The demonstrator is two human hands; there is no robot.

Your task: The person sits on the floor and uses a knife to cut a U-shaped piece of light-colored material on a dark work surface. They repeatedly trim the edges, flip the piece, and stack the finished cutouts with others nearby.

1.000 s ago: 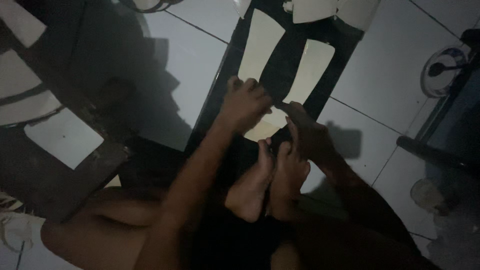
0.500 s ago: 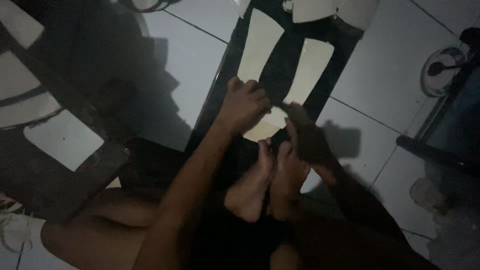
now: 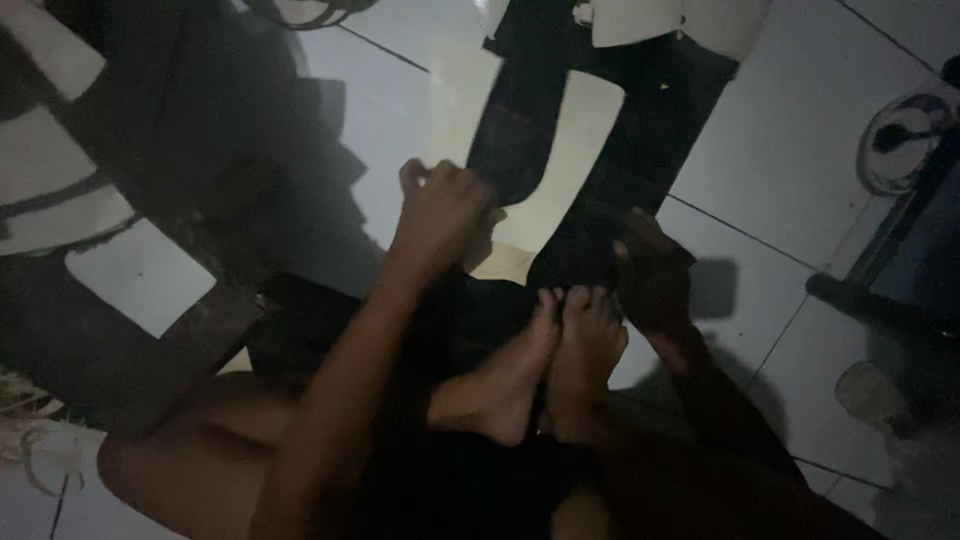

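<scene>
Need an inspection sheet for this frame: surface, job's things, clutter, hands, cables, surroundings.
Surface: white tiled floor, dim light.
Job's things: dark sheet with pale cut-out openings, lying flat on the floor.
Clutter: dark boards at left; round pale object at right.
Hands: left hand gripping the sheet's near edge; right hand resting on the sheet, fingers hard to see. Bare feet between them.
Cables: nothing seen.
Surroundings: dark frame at right.
</scene>
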